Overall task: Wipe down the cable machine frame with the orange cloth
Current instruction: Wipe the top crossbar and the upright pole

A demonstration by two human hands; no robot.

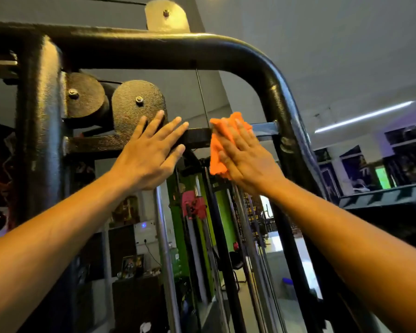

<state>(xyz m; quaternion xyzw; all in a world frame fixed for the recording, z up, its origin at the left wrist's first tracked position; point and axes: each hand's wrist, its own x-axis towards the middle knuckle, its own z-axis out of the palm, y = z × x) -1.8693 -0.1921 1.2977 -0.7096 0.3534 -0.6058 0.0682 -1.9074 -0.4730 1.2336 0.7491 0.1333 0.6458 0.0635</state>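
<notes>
The black cable machine frame [202,51] arches overhead and curves down at the right. A black crossbar [198,138] runs across its middle. My right hand [245,155] presses the orange cloth [217,150] flat against the crossbar's right part, fingers straight. My left hand [151,152] lies flat on the crossbar's left part, fingers spread, fingertips reaching the lower edge of a black pulley cover [137,104]. Most of the cloth is hidden under my right hand.
A thin cable [202,97] drops from the top bar between my hands. A second pulley cover [84,97] sits by the thick left post [41,131]. Chrome guide rods [165,248] run down below. Green machines [178,224] and a black rack [382,200] stand behind.
</notes>
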